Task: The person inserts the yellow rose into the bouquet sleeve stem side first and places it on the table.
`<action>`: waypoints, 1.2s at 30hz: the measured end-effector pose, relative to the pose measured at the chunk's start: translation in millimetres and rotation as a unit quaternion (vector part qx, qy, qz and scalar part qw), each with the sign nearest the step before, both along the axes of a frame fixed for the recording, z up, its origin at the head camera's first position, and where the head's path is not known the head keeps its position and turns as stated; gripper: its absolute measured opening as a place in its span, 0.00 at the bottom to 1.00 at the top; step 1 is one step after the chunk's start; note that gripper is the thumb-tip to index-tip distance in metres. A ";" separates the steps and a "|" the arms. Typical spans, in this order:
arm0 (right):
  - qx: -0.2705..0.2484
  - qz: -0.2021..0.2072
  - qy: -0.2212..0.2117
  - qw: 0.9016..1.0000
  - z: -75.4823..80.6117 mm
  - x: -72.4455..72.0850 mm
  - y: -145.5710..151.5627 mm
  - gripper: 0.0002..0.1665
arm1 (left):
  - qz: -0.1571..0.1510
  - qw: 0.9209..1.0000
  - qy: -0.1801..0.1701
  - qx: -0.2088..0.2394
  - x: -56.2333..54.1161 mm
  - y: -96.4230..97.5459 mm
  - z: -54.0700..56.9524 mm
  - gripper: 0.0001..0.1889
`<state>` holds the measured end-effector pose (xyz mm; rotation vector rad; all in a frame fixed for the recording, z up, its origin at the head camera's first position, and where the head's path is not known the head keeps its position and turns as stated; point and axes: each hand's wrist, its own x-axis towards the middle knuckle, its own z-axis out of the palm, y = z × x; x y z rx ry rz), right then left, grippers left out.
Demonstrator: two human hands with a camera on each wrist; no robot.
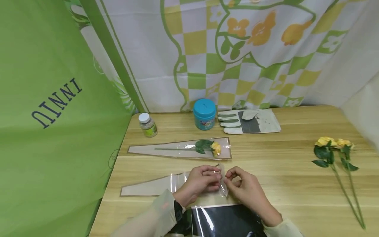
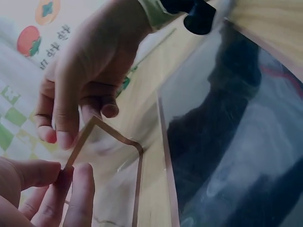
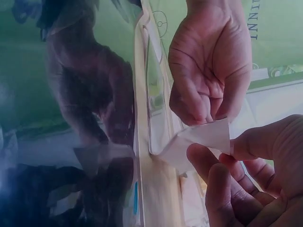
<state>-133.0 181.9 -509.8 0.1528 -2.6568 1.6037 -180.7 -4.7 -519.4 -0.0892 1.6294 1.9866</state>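
A clear flower sleeve (image 1: 148, 188) with a brown border lies across the table, its wide end raised between the two hands. My left hand (image 1: 202, 182) pinches the border at that end, thumb against fingers (image 2: 52, 189). Facing it, my right hand (image 1: 247, 189) pinches the sleeve's corner between thumb and fingers (image 3: 206, 161). The raised end looks whitish and folded in the right wrist view. Just behind the hands, a yellow rose (image 1: 216, 148) lies inside another sleeve (image 1: 139, 149) with the same border.
Nearest the body lies a glossy black sheet (image 1: 228, 219) in clear film, partly under the forearms. Two yellow roses (image 1: 334, 153) rest at the right. Along the back stand a white-capped jar (image 1: 148, 125) and a blue tub (image 1: 205, 114), beside work gloves (image 1: 251, 121).
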 end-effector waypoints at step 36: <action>0.237 -0.171 -0.015 0.956 40.8 -6.3 218.3 0.29 | 0.012 0.999 -0.035 0.003 -7.9 -1.8 -4.9 0.11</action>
